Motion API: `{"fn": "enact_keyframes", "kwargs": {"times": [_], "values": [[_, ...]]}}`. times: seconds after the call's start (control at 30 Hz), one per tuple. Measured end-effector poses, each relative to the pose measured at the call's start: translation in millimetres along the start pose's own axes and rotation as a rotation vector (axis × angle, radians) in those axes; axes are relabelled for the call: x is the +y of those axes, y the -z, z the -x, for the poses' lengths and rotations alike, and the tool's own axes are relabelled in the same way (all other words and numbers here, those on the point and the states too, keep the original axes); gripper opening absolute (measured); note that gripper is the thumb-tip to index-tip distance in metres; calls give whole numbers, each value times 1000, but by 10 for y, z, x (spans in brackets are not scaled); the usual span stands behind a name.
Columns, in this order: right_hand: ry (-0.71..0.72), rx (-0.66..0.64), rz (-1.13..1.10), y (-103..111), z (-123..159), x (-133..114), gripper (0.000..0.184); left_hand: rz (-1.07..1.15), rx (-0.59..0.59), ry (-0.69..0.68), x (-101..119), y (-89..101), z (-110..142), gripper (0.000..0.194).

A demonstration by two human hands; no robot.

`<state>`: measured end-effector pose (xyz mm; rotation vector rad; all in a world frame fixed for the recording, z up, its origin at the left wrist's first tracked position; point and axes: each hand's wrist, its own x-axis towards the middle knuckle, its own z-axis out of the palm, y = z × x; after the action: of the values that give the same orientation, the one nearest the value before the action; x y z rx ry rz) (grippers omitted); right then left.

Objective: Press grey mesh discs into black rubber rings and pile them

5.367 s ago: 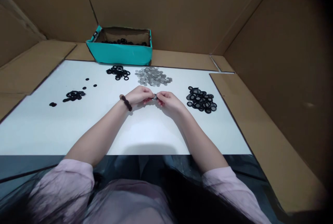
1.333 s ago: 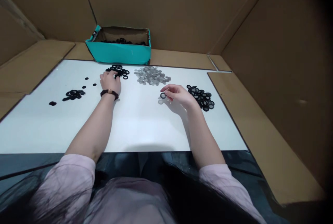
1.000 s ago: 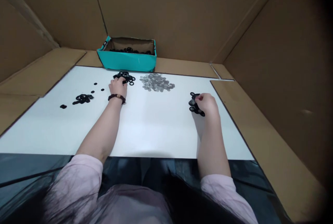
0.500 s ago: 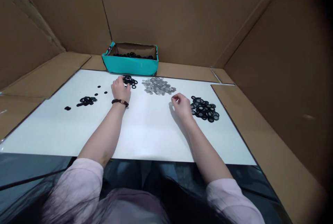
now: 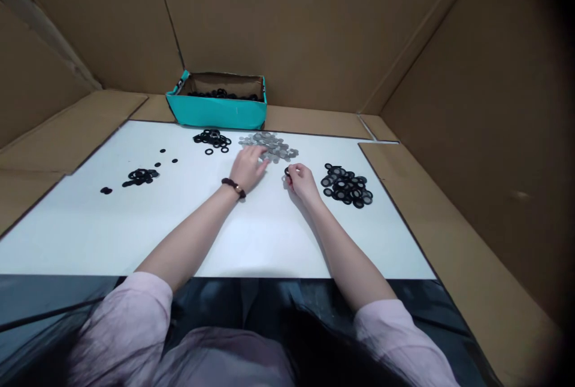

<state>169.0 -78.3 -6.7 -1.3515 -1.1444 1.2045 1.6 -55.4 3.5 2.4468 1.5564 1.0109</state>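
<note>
My left hand (image 5: 250, 165), with a dark beaded bracelet at the wrist, reaches to the near left edge of a pile of grey translucent discs (image 5: 275, 146). Its fingers are apart, and the fingertips overlap the discs. Between the thumb and finger of my right hand (image 5: 303, 182) is a black ring (image 5: 287, 172), held just above the white board. Right of that hand lies a heap of black rings with grey discs in their centres (image 5: 347, 186). Behind my left hand is a pile of bare black rings (image 5: 212, 138).
A turquoise box (image 5: 218, 112) holding many black rings stands at the back. On the left of the white board (image 5: 179, 195) lie a cluster of black pieces (image 5: 142, 176) and several loose small black discs (image 5: 106, 190). Cardboard walls (image 5: 291, 33) enclose the back and sides.
My left hand has moved right from the black ring pile to the grey discs. A black ring now shows in my right hand, which has shifted slightly. The view has shifted a little.
</note>
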Motion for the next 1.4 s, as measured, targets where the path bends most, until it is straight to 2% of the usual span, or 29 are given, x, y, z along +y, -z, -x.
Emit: {"fn": "enact_keyframes", "kwargs": {"times": [0.1, 0.17, 0.33, 0.43, 0.5, 0.57, 0.63, 0.73, 0.8, 0.93, 1.07, 1.17, 1.33, 1.4], "values": [[37, 41, 62, -20, -7, 13, 30, -178, -14, 288, -193, 17, -138, 32], [60, 36, 83, -32, -2, 7, 27, -245, -70, 360, -253, -2, -208, 34], [30, 33, 91, -38, 14, -20, 20, -304, -153, 314, -250, -66, -297, 32], [29, 26, 74, -40, 21, -33, 21, -293, -115, 292, -249, -75, -319, 28], [12, 38, 46, -42, 26, -51, 23, -267, -48, 276, -245, -70, -309, 24], [-34, 37, 3, -43, 34, -81, 23, -223, 22, 217, -213, -58, -262, 22], [-98, 18, -50, -41, 46, -117, 24, -165, 55, 89, -142, -45, -177, 20], [-172, -43, -120, -31, 69, -166, 24, -84, 55, -152, 6, -40, -31, 20], [-205, -111, -156, -17, 84, -192, 25, -53, 51, -261, 85, -51, 34, 22], [-261, -222, -251, 22, 101, -229, 29, -36, 28, -351, 110, -83, 47, 22], [-224, -238, -247, 45, 103, -230, 22, -17, -32, -362, 76, -61, 22, 24], [-136, -181, -121, 56, 93, -192, 18, 87, -137, -290, 113, -3, 17, 21], [4, -246, 125, 81, 84, -108, 13, 399, -269, 64, 226, 100, -12, 25], [44, -259, 237, 84, 98, -98, 14, 429, -338, 140, 258, 123, -28, 24]]}}
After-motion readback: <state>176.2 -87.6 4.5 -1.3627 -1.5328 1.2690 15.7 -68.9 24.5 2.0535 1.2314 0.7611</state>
